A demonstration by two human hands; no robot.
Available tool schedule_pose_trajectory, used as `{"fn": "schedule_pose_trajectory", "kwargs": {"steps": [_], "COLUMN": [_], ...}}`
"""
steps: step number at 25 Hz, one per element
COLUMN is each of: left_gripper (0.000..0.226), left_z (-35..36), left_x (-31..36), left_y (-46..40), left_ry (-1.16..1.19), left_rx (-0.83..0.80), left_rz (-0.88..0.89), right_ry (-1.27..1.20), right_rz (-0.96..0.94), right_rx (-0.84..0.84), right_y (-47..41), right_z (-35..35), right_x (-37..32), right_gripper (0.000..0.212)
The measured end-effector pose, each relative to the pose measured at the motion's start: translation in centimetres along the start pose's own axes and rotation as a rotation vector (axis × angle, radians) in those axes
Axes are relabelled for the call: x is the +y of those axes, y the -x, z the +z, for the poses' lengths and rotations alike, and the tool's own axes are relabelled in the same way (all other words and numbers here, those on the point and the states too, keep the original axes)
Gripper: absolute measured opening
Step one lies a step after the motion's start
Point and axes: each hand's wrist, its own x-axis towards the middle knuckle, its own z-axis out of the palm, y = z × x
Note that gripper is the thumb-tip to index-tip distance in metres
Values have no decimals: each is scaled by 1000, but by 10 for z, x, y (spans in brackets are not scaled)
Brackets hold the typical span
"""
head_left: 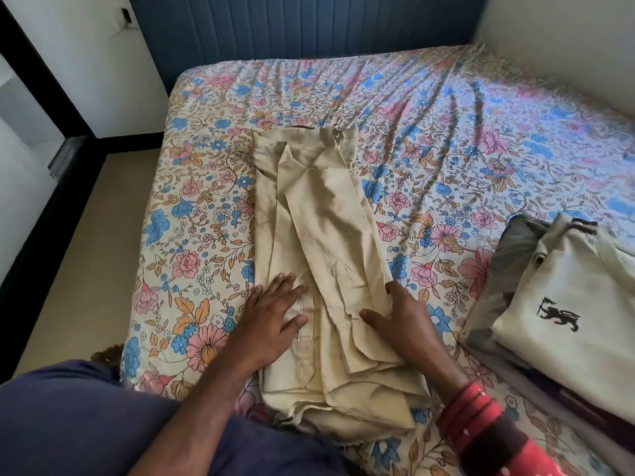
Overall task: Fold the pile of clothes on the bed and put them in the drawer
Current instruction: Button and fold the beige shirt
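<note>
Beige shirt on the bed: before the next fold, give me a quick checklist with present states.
1. Beige shirt lies in a long strip, sides and sleeves folded in: ok.
2. Left hand flat on the shirt's near left part: ok.
3. Right hand on its right edge, thumb on top: ok.
4. Floral bedsheet beyond the shirt free for folding: ok.
5. Stack of folded clothes lies apart, to the right: ok.
6. Drawer ready: cannot tell, not in view.
</note>
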Motion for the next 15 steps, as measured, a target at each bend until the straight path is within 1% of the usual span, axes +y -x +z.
{"fn": "schedule_pose_trajectory", "kwargs": {"steps": [2,4,6,12,15], "left_gripper": [62,57,60,61,61], "left_z": [-2,-4,-4,-9,-10], "left_x": [-2,-5,-6,-2,0], "left_y": [6,12,16,15,19], "left_ry": [28,48,63,32,8], "left_rx": [-6,-15,-19,-30,-53], "left_rz": [-9,-6,-13,-7,-1], "right_ry": [5,12,18,-19,51], "right_rz": [-12,-7,2,-3,-6], "right_rx": [42,31,-2,-8,-6], "right_y": [7,15,26,42,49], "right_z": [-3,-4,-1,-3,-3], "right_x": [-1,-2,0,2,5], "right_gripper": [59,57,59,63,65]}}
